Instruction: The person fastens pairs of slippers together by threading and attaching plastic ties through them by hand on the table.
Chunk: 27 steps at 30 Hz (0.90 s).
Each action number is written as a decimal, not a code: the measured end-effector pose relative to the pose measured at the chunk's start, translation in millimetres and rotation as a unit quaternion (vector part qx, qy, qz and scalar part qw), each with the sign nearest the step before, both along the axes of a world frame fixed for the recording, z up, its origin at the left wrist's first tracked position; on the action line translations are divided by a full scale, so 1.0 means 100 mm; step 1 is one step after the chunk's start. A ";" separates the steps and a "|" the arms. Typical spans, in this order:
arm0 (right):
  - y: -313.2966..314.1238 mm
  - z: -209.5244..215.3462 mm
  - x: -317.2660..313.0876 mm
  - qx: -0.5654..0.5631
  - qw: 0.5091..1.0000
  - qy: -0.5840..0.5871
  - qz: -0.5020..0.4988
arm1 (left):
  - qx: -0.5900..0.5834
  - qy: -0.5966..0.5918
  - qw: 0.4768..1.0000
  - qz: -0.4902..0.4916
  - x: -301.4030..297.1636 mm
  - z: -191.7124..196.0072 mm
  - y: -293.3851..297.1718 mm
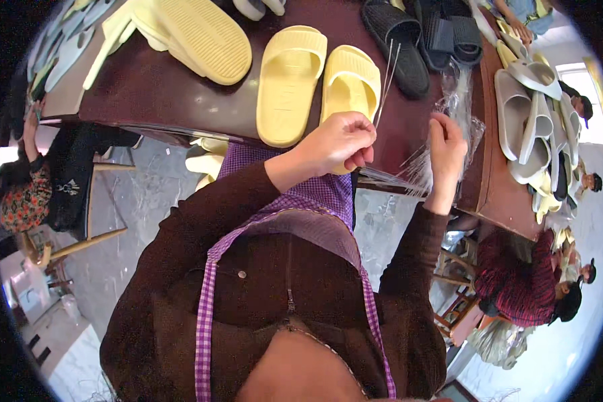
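Note:
Two pale yellow slide sandals lie side by side on the dark red table in front of me: the left sandal (289,87) is fully in view, while my left hand covers the lower part of the right sandal (350,77). My left hand (342,139) is closed, fingers curled and thumb pressed in; anything in it is too small to make out. Over a bundle of thin clear strands (419,171) at the table's near edge, my right hand (447,151) has its thumb and fingers together, their contents unclear. A few loose pale strands (388,74) lie beside the right sandal.
More yellow slides (204,40) are heaped at the back left. Black slides (402,50) and clear plastic wrap (455,94) lie at the back right. Grey slides (532,114) pile up on the right-hand table. Other people sit nearby, one in a red checked top (516,278).

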State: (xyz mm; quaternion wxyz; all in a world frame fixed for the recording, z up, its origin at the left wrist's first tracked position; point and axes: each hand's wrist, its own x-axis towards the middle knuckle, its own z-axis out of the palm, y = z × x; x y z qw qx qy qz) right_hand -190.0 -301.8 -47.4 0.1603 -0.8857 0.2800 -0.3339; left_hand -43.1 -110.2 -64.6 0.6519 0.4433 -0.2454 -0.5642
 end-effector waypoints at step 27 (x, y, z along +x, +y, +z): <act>0.67 0.25 0.32 0.537 0.820 -0.155 0.124 | -0.040 -0.070 0.995 -0.060 -0.15 0.02 0.09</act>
